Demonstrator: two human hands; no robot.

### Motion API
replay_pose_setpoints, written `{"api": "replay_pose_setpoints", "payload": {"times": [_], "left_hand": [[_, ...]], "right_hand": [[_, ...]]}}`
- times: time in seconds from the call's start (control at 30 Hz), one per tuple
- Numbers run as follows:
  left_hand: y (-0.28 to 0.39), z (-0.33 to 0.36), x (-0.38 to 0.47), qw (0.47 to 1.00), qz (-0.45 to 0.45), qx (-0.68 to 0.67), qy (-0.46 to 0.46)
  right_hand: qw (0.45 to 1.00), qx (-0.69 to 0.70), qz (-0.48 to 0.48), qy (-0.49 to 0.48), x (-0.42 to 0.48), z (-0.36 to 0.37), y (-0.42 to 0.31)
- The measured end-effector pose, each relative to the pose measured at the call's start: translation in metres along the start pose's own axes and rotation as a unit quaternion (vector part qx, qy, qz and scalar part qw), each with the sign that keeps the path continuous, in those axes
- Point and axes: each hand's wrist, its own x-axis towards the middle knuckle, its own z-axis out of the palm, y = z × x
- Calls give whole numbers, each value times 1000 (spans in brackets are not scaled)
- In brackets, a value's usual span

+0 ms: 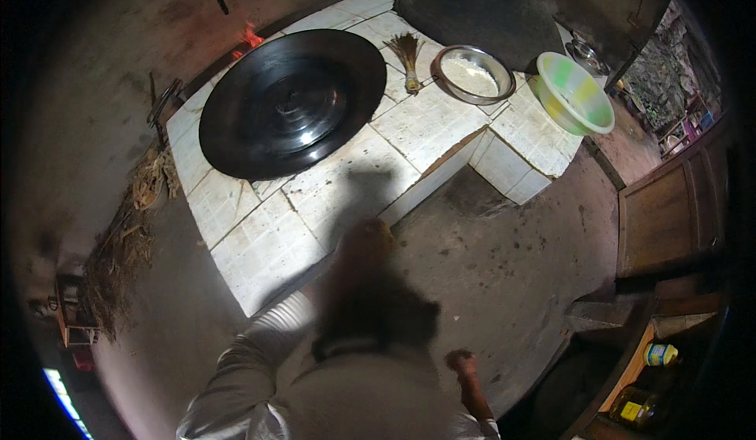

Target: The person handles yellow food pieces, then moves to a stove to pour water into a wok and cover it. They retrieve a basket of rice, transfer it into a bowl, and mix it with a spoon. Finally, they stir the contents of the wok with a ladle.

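Observation:
My left forearm, in a light sleeve with a ribbed cuff (286,313), reaches to the front edge of a white-tiled stove (407,124). Beyond the cuff, shadow and blur obscure my left hand (363,242), so its grip cannot be made out. My right hand (462,361) hangs low over the concrete floor, away from the stove, its fingers blurred. A wide black griddle (292,103) rests on the tiles. To its right lie a short bristle whisk (407,62) and a metal bowl (508,80) holding a pale, floury substance (466,77).
Flame (251,37) shows behind the griddle. A dark domed cover (478,15) sits at the back, beside a green-and-yellow plastic basin (546,86). Dry brush (133,251) lies left of the stove. At right are a wooden door (661,210) and bottles, one with yellow oil (629,407).

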Motion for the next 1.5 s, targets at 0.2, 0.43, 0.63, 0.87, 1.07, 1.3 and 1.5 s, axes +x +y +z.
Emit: {"api": "replay_pose_setpoints", "payload": {"times": [0.2, 0.43, 0.63, 0.87, 1.07, 1.3, 1.5], "left_hand": [[-15, 22, 88, 997, 15, 11, 79], [-39, 64, 190, 994, 61, 70, 49], [-64, 88, 298, 987, 129, 98, 4], [-104, 121, 405, 993, 42, 111, 21], [-138, 139, 457, 993, 65, 93, 42], [-113, 143, 473, 988, -20, 155, -3], [-137, 139, 456, 864, 185, 450, 133]], "right_hand": [[998, -50, 14, -23, 11, -4, -94], [988, -152, -32, -6, -66, 24, -160], [978, -203, -52, 17, -40, 25, -199], [950, -281, -100, 89, 70, 31, -251], [976, -77, -167, 114, 86, 71, -406], [950, 56, -278, -131, 115, 104, -629], [968, 94, -157, -174, 170, 114, -722]]}}
